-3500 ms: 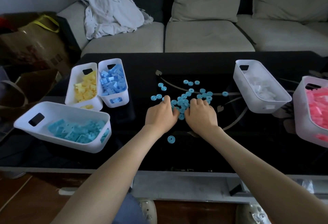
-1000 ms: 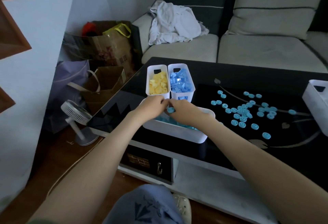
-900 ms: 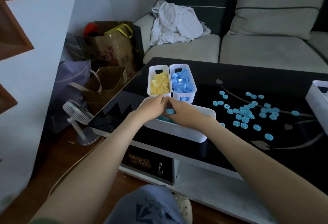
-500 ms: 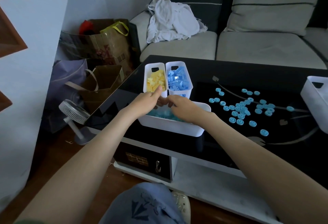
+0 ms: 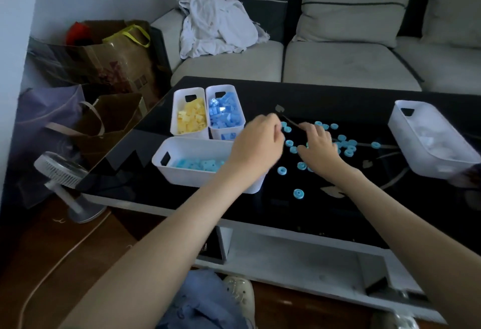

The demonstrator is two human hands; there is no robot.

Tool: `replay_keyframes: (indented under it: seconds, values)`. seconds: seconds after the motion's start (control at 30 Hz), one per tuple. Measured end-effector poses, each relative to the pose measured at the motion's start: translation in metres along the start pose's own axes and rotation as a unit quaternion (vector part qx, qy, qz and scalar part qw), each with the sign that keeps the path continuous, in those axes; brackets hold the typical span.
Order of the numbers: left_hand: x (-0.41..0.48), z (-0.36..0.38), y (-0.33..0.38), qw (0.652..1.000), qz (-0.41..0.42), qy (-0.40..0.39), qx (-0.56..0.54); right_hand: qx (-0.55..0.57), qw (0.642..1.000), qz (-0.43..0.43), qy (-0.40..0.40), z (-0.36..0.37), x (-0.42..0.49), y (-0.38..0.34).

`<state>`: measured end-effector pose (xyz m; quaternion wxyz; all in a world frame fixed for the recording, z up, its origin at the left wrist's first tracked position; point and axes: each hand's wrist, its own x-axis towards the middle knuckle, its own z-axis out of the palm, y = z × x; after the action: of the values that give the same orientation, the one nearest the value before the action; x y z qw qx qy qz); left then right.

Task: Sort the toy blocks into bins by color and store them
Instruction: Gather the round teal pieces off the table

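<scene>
Several light-blue round blocks (image 5: 298, 193) lie scattered on the black glass table (image 5: 325, 99). My left hand (image 5: 257, 143) hovers at the left edge of the scatter with its fingers loosely curled, and I see nothing in it. Over the blocks, my right hand (image 5: 316, 146) has its fingers spread down and touching them. A long white bin (image 5: 182, 143) holding light-blue blocks (image 5: 200, 165) stands just left of my left hand. Behind it are a bin of yellow blocks (image 5: 179, 99) and a bin of darker blue blocks (image 5: 235, 94).
A white bin with white blocks (image 5: 406, 141) stands at the table's right. A sofa (image 5: 338, 60) with a crumpled white cloth (image 5: 216, 23) runs behind the table. Paper bags (image 5: 104, 55) and a small fan (image 5: 62, 172) stand on the floor at left.
Both hands were over the long bin, where they let the light-blue blocks go. They have moved right to the scattered round blocks, and the view has turned right with them.
</scene>
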<state>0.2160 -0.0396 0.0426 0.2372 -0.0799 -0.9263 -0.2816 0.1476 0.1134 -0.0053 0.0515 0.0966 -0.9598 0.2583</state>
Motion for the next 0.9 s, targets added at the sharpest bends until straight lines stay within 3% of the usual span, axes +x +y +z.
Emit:
replay_keyframes:
  seconds: [0.07, 0.13, 0.23, 0.3, 0.43, 0.57, 0.7, 0.9]
  values:
    - [-0.003, 0.03, 0.023, 0.998, 0.005, -0.067, 0.002, -0.039, 0.996, 0.068, -0.04, -0.002, -0.004, 0.034]
    - [-0.011, 0.063, 0.031, 0.981, -0.024, -0.183, 0.06, -0.066, 0.992, 0.086, -0.071, -0.003, -0.012, 0.062]
    - [-0.024, 0.101, 0.017, 0.941, -0.08, -0.287, 0.159, -0.108, 0.991, 0.023, -0.082, 0.002, -0.025, 0.08]
    - [-0.024, 0.118, 0.007, 0.94, -0.096, -0.272, 0.18, -0.133, 0.988, -0.03, -0.074, 0.007, -0.028, 0.08]
    - [-0.01, 0.133, -0.003, 0.955, -0.05, -0.229, 0.179, -0.155, 0.985, -0.053, -0.052, 0.008, -0.015, 0.077]
    - [-0.002, 0.139, -0.003, 0.966, -0.009, -0.183, 0.185, -0.164, 0.976, -0.112, -0.085, 0.008, 0.003, 0.078]
    - [0.001, 0.141, -0.004, 0.969, 0.048, -0.141, 0.197, -0.166, 0.976, -0.135, -0.038, 0.01, 0.006, 0.083]
    - [0.003, 0.139, 0.001, 0.984, 0.013, -0.086, 0.154, -0.19, 0.967, -0.166, 0.023, 0.01, 0.002, 0.085]
